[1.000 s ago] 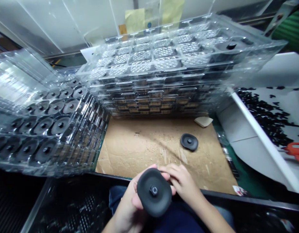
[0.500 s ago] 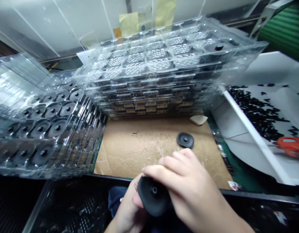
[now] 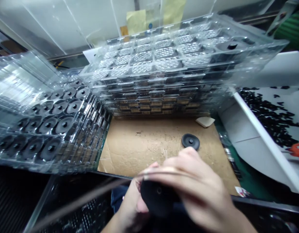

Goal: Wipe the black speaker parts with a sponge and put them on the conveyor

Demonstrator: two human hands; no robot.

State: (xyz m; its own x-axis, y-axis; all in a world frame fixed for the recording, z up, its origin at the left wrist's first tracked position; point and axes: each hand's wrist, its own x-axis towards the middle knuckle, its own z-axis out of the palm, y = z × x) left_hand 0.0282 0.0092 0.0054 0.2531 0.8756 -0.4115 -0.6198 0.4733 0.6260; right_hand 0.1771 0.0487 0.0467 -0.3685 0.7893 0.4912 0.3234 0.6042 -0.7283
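A black rubber disc (image 3: 154, 199) with a small raised centre is held between my two hands, low in the view. My left hand (image 3: 136, 202) grips its left edge. Over its upper right side, my right hand (image 3: 195, 181) is closed with fingers bent, blurred by motion. A thin, smeared brownish strip (image 3: 91, 195) runs from the right hand's fingers down to the lower left. Just beyond the right knuckles, another black disc (image 3: 190, 141) lies on the cardboard sheet (image 3: 134, 145).
Stacked clear trays (image 3: 151, 77) stand behind the cardboard; further trays holding black discs (image 3: 48, 124) are at left. At right, a white bin (image 3: 258, 139) contains small black pieces (image 3: 268, 113) and an orange-handled tool (image 3: 297, 151). A whitish wedge (image 3: 205, 121) lies near the back.
A blurred thin strip now crosses from my right hand to the lower left. The surroundings have shifted slightly right in view. Both hands remain at the disc.
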